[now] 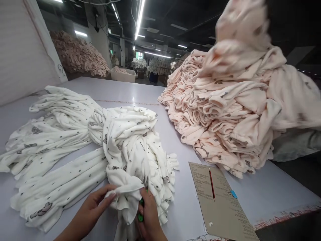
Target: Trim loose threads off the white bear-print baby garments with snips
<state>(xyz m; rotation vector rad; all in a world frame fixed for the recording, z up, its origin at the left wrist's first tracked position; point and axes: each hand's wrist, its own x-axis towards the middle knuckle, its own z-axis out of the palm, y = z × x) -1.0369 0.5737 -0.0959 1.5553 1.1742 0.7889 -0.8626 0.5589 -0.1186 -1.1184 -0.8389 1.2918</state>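
White printed fabric (135, 150) lies in a bunched, tied-looking heap on the table, with long gathered folds (62, 177) spreading to the left. At its near side my left hand (96, 202) pinches a fabric edge between thumb and fingers. My right hand (149, 214) is wrapped round green-handled thread snips (146, 183), whose dark blades point up and away beside the fabric. The same fabric edge stretches between both hands and touches the right thumb. Part of the snips' handle is hidden by the fingers.
A tall pile of pink printed fabric (225, 117) stands at the right. In front of it, a written cardboard sheet (203, 214) carries a red pencil (212, 184) and a blue tab (234, 194). The pale table (120, 92) reaches back toward a white bin (122, 76).
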